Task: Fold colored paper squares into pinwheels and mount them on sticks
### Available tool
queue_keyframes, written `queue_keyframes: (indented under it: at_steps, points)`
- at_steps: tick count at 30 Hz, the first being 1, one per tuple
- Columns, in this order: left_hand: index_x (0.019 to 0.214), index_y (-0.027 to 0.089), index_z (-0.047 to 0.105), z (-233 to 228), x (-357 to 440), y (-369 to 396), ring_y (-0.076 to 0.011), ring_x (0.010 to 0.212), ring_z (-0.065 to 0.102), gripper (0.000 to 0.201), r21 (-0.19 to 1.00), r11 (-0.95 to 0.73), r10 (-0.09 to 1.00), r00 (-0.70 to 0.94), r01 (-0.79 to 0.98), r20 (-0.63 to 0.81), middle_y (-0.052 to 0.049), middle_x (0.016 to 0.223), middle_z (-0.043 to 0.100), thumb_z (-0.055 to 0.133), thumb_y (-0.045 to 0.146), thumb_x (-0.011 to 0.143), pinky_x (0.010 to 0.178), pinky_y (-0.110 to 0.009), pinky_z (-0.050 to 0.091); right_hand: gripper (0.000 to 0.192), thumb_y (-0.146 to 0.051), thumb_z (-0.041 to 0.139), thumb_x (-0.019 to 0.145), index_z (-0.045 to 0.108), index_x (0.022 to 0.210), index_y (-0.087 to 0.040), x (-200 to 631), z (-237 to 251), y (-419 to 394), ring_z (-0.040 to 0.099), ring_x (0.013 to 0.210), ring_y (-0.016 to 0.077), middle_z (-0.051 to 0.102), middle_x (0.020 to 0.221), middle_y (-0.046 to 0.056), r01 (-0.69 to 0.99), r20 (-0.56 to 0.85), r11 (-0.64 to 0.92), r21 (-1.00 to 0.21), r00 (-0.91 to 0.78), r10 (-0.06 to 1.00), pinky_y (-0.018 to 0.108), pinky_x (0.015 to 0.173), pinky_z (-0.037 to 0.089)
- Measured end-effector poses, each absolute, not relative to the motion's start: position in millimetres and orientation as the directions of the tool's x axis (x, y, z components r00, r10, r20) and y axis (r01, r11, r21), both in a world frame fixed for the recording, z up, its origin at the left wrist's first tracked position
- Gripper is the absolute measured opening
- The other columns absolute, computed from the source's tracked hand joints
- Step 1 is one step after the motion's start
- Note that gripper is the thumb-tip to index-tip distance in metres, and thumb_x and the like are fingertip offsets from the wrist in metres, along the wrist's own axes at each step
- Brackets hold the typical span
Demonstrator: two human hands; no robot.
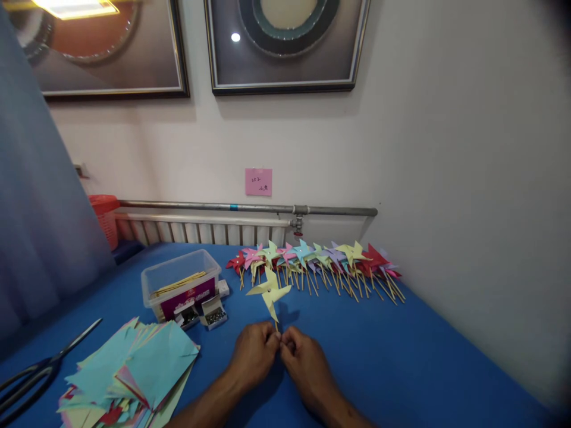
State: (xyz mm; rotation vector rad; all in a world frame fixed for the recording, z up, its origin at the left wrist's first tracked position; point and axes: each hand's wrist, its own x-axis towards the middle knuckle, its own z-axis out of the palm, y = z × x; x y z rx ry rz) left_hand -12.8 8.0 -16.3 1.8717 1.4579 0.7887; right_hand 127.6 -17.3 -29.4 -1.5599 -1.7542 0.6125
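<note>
A: Status?
B: Left hand [252,352] and right hand [302,355] each pinch the stick of the yellow pinwheel [269,291], upright above the tabletop [401,362].
A: Risk?
B: Uneven grip pressure probably snaps the stick.

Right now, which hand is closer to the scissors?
Left. The left hand is on the scissors' side of the pinwheel stick; the right hand is just beyond it, farther away.

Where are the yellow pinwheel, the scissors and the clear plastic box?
yellow pinwheel [270,291], head view, centre of its blades.
scissors [27,375], head view, near the handles.
clear plastic box [154,279], head view, left rim.
</note>
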Motion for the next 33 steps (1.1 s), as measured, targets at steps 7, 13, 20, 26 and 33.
queue_keyframes:
  at_steps: [7, 13, 20, 26, 33]
  points:
    - [0.063, 0.018, 0.055, -15.0, -12.5, 7.4, -0.0122, 0.060, 0.050, 0.026, 0.765, -0.203, 0.972, 0.217, 0.611, 0.084, 0.002, 0.060, 0.057, 0.048, 0.029, 0.086, 0.059, -0.025, 0.028, 0.015, -0.026, 0.050, 0.086, 0.058, 0.074, -0.021, 130.3, -28.5, -16.3, 0.055, 0.059, 0.0145, 0.065, 0.064, -0.001, 0.647, 0.180, 0.137, -0.750, 0.000, 0.984, 0.023, 0.055, 0.031]
    - [0.065, 0.017, 0.057, -13.7, -12.2, 2.7, -0.0127, 0.063, 0.051, 0.027, 0.670, -0.241, 0.966, 0.241, 0.702, 0.095, 0.000, 0.064, 0.062, 0.049, 0.030, 0.088, 0.061, -0.026, 0.027, 0.015, -0.026, 0.052, 0.085, 0.062, 0.075, -0.020, 140.9, -26.8, -9.0, 0.058, 0.059, 0.0150, 0.067, 0.064, 0.000, 0.644, 0.147, 0.065, -0.762, 0.075, 0.986, 0.023, 0.055, 0.033]
    - [0.073, 0.018, 0.064, -8.6, -11.1, -5.4, -0.0146, 0.073, 0.059, 0.024, 0.606, -0.287, 0.950, 0.302, 0.742, 0.081, -0.003, 0.078, 0.070, 0.048, 0.029, 0.088, 0.064, -0.027, 0.029, 0.020, -0.023, 0.052, 0.088, 0.069, 0.082, -0.018, 200.5, 13.6, 49.0, 0.064, 0.071, 0.0169, 0.072, 0.076, 0.005, 0.827, 0.184, -0.123, -0.548, 0.263, 0.947, 0.024, 0.060, 0.035]
    - [0.075, 0.019, 0.066, -11.1, -10.6, -4.2, -0.0159, 0.075, 0.060, 0.024, 0.579, -0.291, 0.947, 0.314, 0.762, 0.063, -0.004, 0.081, 0.072, 0.049, 0.029, 0.088, 0.066, -0.028, 0.030, 0.024, -0.022, 0.050, 0.089, 0.073, 0.090, -0.014, 245.0, 30.3, 98.6, 0.068, 0.086, 0.0238, 0.074, 0.092, 0.016, 0.836, 0.169, -0.310, -0.453, 0.422, 0.891, 0.027, 0.066, 0.038]
    - [0.079, 0.019, 0.068, -8.5, -8.9, -6.7, -0.0178, 0.077, 0.060, 0.023, 0.560, -0.311, 0.939, 0.341, 0.768, 0.053, -0.005, 0.085, 0.071, 0.048, 0.027, 0.088, 0.067, -0.030, 0.030, 0.028, -0.024, 0.050, 0.090, 0.075, 0.099, -0.014, 250.5, 14.2, 114.4, 0.070, 0.095, 0.0273, 0.075, 0.098, 0.018, 0.825, 0.129, -0.382, -0.418, 0.470, 0.873, 0.031, 0.073, 0.044]
